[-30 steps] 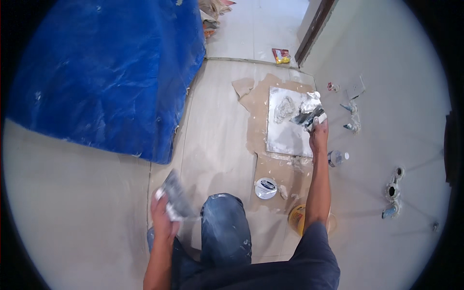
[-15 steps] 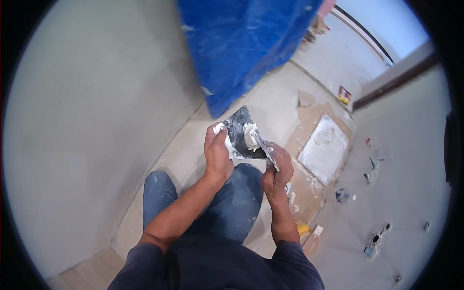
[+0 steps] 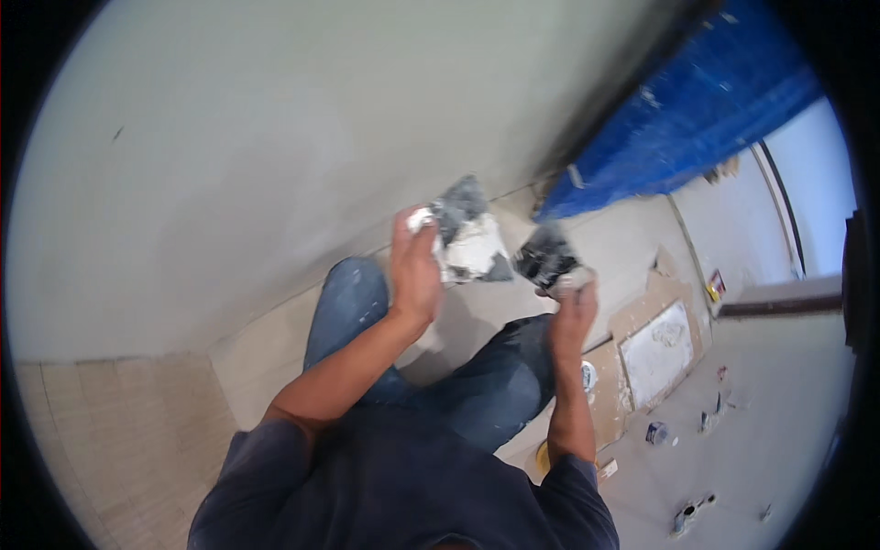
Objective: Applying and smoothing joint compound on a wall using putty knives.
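Observation:
In the middle of the view, my left hand (image 3: 418,272) is closed round the near-left side of a wide putty knife (image 3: 461,196). Its grey metal blade carries a thick smear of white putty (image 3: 477,246), and some putty also clings by my thumb. A second putty knife (image 3: 548,249) is gripped in my right hand (image 3: 573,307), its dark blade tilted up and blurred by motion. The two blades are a small gap apart. Both handles are mostly hidden by my fingers.
A pale wall (image 3: 247,183) rises close ahead and to the left. Blue sheeting (image 3: 678,119) hangs at the upper right. A white board (image 3: 657,353) lies on brown cardboard (image 3: 628,319) at the right. Pipe fittings (image 3: 692,513) stick out of the right-hand wall.
The view has turned left toward the wall, so the blue sheeting shows further right. My right hand's knife has come away from the left one, and the putty lies more spread on the left blade.

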Demonstrator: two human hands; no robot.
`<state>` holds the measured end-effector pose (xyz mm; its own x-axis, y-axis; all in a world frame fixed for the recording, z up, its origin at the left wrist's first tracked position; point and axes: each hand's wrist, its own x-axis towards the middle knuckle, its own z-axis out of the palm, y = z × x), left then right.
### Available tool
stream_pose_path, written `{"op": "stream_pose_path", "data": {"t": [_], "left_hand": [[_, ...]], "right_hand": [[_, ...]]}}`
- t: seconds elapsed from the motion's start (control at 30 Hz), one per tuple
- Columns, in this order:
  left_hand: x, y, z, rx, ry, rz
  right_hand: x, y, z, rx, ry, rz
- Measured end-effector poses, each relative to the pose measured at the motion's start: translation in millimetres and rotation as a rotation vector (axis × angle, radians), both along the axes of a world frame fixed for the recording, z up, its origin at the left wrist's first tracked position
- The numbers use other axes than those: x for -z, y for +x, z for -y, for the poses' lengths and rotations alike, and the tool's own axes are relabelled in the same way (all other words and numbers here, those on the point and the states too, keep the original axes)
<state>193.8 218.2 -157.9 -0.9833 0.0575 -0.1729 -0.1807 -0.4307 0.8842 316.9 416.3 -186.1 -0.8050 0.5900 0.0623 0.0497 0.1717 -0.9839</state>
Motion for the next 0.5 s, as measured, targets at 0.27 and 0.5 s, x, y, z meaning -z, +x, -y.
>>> {"op": "stream_pose_path", "data": {"t": [0.27, 0.5], "left_hand": [[-21.7, 51.1, 78.5, 0.474, 0.372, 0.391], [-35.7, 29.3, 141.9, 0.507, 0.43, 0.358]], "right_hand": [[-23.2, -5.7, 52.0, -0.517, -1.037, -0.09], [-46.9, 9.2, 95.8, -0.474, -0.708, 0.203]]}}
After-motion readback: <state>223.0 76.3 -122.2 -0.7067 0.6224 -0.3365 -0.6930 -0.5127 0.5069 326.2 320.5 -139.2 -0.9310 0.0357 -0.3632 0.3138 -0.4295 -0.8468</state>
